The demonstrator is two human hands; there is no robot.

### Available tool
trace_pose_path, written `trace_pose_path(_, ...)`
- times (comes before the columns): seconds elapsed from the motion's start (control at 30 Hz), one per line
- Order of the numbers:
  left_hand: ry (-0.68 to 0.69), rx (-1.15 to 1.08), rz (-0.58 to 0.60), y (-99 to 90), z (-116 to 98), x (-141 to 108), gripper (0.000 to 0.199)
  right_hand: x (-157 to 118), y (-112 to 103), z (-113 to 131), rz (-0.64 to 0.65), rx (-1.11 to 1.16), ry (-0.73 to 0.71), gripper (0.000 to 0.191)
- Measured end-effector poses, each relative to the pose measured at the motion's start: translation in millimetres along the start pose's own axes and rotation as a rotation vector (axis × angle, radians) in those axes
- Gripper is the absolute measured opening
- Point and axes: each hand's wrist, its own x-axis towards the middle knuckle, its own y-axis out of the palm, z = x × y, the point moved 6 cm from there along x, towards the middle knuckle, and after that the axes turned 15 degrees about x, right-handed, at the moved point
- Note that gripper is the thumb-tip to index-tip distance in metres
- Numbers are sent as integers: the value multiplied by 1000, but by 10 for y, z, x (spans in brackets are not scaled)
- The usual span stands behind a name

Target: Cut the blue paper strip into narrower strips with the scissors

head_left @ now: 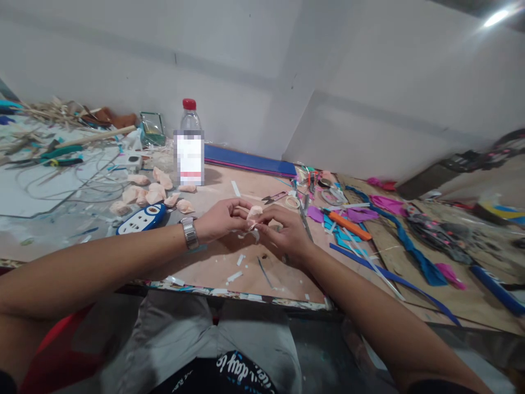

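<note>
Over the middle of the table (221, 273), a small pale peach piece (255, 212) is pinched between the fingertips of both hands. My left hand (223, 220), with a metal watch at the wrist, holds it from the left. From the right, my right hand (287, 231) grips its lower part, fingers bent and closed. A white curled strip (250, 235) hangs just below the fingertips. Several similar peach pieces (156, 193) lie in a loose group left of my left hand.
Behind that group stands a bottle (191, 153) with a red cap. A blue-and-white power strip (141, 219) lies left of my left wrist. To the right are small scissors (274, 197), an orange cutter (348, 225) and blue ribbon (394, 279). Pliers (61, 155) rest far left.
</note>
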Motion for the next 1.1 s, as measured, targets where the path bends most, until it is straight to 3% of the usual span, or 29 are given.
trace_pose_path(1.1,76,175,8,50,-52,-17,34,-30,10,-11,-80,42,21,10)
